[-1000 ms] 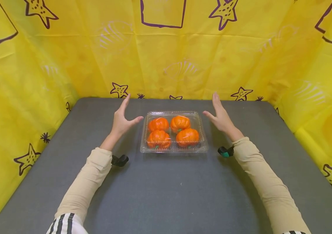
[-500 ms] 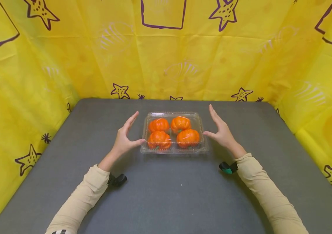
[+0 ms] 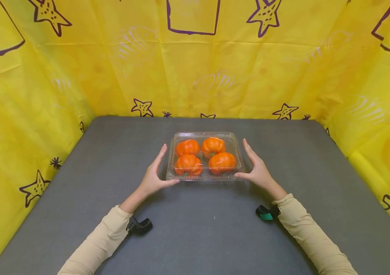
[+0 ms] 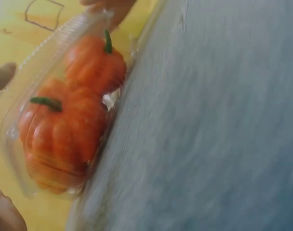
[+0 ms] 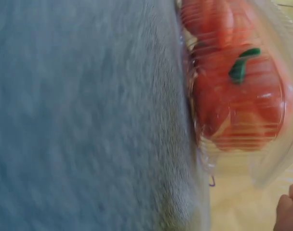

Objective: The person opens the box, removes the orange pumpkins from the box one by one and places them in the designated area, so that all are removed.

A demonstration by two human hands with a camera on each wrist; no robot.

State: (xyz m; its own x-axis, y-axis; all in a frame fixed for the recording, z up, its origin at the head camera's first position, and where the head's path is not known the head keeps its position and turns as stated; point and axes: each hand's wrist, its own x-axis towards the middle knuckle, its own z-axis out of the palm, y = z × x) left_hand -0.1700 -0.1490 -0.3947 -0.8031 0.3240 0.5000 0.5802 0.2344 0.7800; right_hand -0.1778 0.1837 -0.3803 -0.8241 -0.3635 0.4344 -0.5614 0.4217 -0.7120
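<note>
Four ribbed orange pumpkins (image 3: pixel 222 163) in clear plastic box (image 3: pixel 208 178) — L hand (image 3: pixel 154 177) & R hand (image 3: pixel 259 172) at its sides, both spread.

Pumpkins (image 3: pixel 222 163) are orange, tabletop (image 3: pixel 195 236) grey, backdrop (image 3: pixel 188 61) star-patterned yellow.

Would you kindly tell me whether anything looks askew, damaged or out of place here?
Nothing looks askew or damaged: four pumpkins sit inside the clear container. The one small oddity is a pale fleck standing out on the grey table in front, too tiny to identify.
</note>
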